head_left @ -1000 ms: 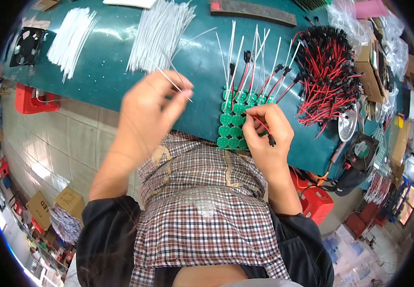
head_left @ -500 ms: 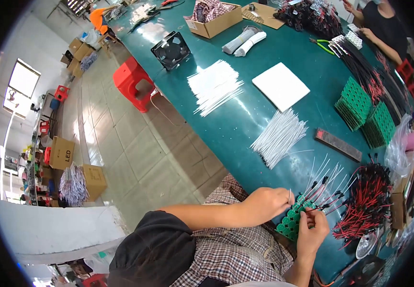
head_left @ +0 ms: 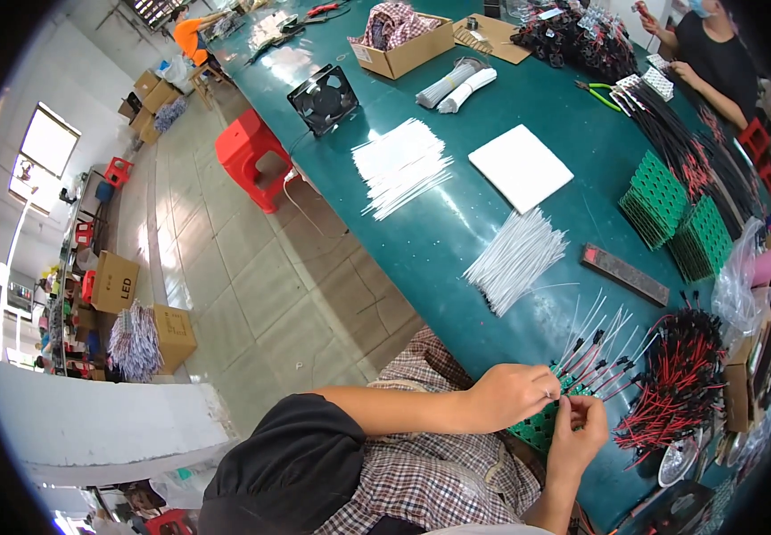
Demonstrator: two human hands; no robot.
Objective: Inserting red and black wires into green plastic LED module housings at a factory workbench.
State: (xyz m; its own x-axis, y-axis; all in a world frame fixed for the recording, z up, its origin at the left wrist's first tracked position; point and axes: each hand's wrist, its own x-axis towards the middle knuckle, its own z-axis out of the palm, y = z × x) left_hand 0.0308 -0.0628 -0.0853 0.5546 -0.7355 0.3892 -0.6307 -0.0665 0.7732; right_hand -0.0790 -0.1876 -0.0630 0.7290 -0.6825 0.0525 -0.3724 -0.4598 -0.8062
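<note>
My left hand (head_left: 512,398) is closed in a pinch over a green circuit board panel (head_left: 532,432) of round boards. Its fingertips meet those of my right hand (head_left: 580,426), which is also pinched together. What lies between the fingertips is too small to make out. Thin white wires (head_left: 592,323) and red-and-black leads stick up from the panel's far part, beyond my fingers. Both hands cover much of the panel. To its right lies a heap of red-and-black wire leads (head_left: 676,383).
A bundle of white wires (head_left: 517,260) lies ahead, beside a dark bar (head_left: 624,275). Stacked green panels (head_left: 659,198) stand at right. Farther off are a white foam slab (head_left: 521,168), more white strands (head_left: 401,165) and a black fan (head_left: 323,100). A co-worker (head_left: 715,58) sits across the table.
My left hand has moved slightly right and down, its fingertips now touching my right hand's. The thin white piece that stuck out of its pinch no longer shows.
</note>
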